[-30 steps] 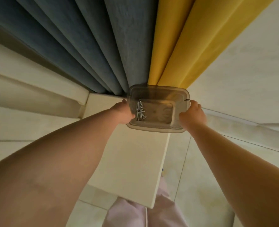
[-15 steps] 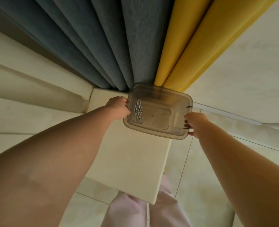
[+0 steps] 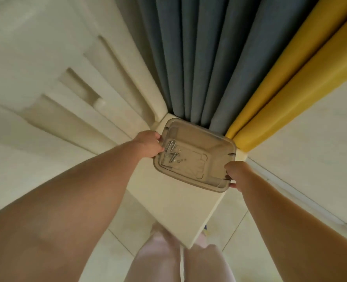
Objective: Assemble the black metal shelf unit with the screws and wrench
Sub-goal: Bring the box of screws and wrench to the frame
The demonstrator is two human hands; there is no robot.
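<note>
Where hands (image 3: 193,159) grip — fingertips hidden.

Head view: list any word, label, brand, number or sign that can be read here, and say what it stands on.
None can be read.
Clear plastic container, held by the left hand and right hand: no label or print shows.
Screws inside it: bare metal, too small to show any marking.
Curtains and white tabletop: plain.

Both hands' fingers (image 3: 160,137) curl out of sight under the clear container (image 3: 195,153).
</note>
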